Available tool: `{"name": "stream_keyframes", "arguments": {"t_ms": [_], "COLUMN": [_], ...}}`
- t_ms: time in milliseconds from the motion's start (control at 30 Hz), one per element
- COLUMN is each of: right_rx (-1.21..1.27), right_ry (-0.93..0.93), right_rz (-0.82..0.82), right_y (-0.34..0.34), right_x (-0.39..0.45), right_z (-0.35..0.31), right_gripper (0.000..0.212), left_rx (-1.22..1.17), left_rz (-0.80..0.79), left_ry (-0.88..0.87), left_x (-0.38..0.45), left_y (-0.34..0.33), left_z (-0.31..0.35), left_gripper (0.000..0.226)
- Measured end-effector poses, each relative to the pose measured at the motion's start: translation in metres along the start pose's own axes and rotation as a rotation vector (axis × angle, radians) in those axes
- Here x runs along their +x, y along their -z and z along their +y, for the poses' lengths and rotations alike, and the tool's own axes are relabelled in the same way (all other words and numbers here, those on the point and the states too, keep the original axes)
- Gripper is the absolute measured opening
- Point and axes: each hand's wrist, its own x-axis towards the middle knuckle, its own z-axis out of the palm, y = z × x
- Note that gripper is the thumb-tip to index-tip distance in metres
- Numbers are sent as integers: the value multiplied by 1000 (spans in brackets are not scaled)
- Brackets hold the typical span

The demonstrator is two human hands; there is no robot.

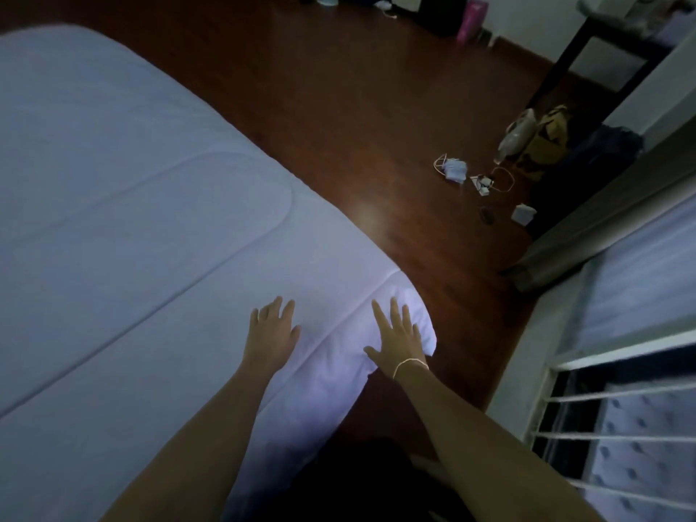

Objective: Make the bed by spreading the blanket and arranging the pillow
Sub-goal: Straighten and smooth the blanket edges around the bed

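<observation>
Blanket [124,227]: pale lavender-white, quilted, with long stitched seams and one rounded stitched panel outline at centre left of the frame. It lies spread flat over the bed, filling the left half of the frame from the upper left down to the bottom edge. Surface mostly smooth, with soft wrinkles near the lower centre. Its long axis runs diagonally, from the upper left toward the lower centre; its right edge follows the same diagonal beside the floor. One rounded corner points toward the right of the frame at lower centre and is brightly lit.

Left hand [272,333]: palm down, fingers spread wide, flat on the blanket just left of a seam, holding nothing.

Right hand [398,339]: palm down, fingers spread wide, resting on the blanket's rounded corner, holding nothing. A thin light band [408,365] circles the wrist.

Floor [357,126]: dark red-brown wood, glossy, across the upper centre and centre right.

Floor clutter: small white cables and chargers [486,180] and a folded pale item [455,169] at centre right; bags [534,135] just beyond them, near a dark frame.

Pink container [470,20]: upright at the top of the frame, near the wall.

White railing [610,397]: lower right, with patterned bedding behind it.

Pillow: cannot tell where it is.
</observation>
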Motion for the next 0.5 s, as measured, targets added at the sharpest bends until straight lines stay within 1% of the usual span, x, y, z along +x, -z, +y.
{"name": "stream_keyframes", "arguments": {"t_ms": [167, 267, 367, 433, 500], "right_rx": [-95, -142, -184, -168, -132], "right_ry": [67, 132, 196, 186, 151], "right_rz": [-73, -175, -299, -352, -369], "right_y": [23, 20, 7, -4, -15], "right_x": [88, 138, 183, 205, 223], "right_z": [49, 74, 98, 110, 119], "right_gripper": [92, 93, 95, 97, 99], "left_rx": [-10, -47, -118, -134, -123], "left_rz": [4, 27, 76, 73, 71], "left_ry": [142, 286, 472, 545, 599], "left_x": [54, 78, 93, 94, 99], "left_y": [-18, -33, -57, -71, -85], "left_z": [26, 34, 47, 62, 79], "left_gripper": [58, 58, 54, 54, 61]}}
